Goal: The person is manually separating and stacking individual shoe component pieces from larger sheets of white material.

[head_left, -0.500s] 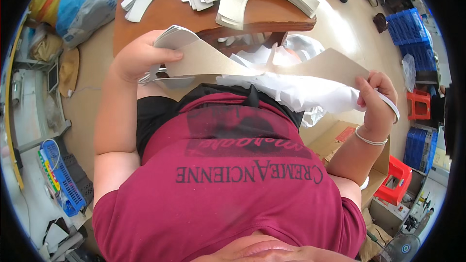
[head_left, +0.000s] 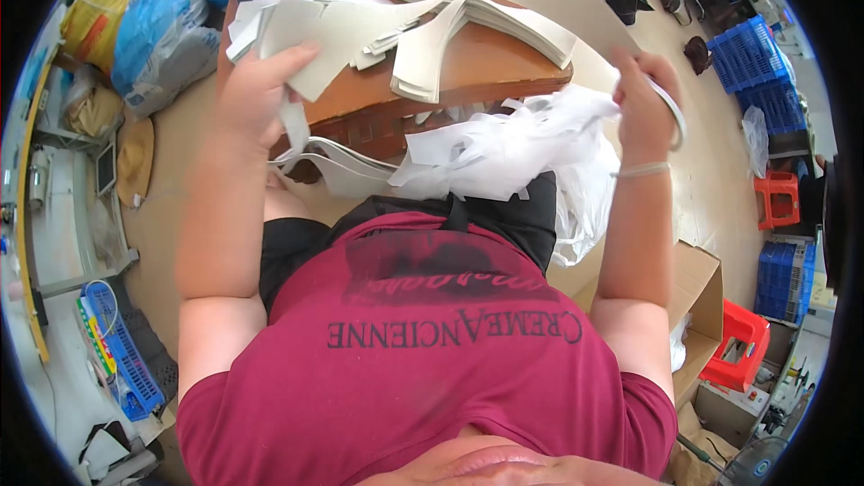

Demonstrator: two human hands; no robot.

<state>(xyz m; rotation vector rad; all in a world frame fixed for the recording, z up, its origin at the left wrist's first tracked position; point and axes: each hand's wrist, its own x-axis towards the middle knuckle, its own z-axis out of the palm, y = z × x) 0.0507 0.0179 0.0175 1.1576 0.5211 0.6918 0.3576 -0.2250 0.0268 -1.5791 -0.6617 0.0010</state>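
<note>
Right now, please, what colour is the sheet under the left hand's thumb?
The sheet is off-white, best seen in the head view.

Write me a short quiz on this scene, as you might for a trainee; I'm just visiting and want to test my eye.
1. Multiple choice: what does the left hand grip?
A) a red plastic stool
B) a thin, curved off-white sheet
C) a blue plastic crate
2. True or false: a fanned stack of curved off-white pieces lies on the brown wooden table.
3. Fill in: the brown cardboard box stands toward the ____ side of the picture.

Key: 1. B; 2. True; 3. right.
</note>
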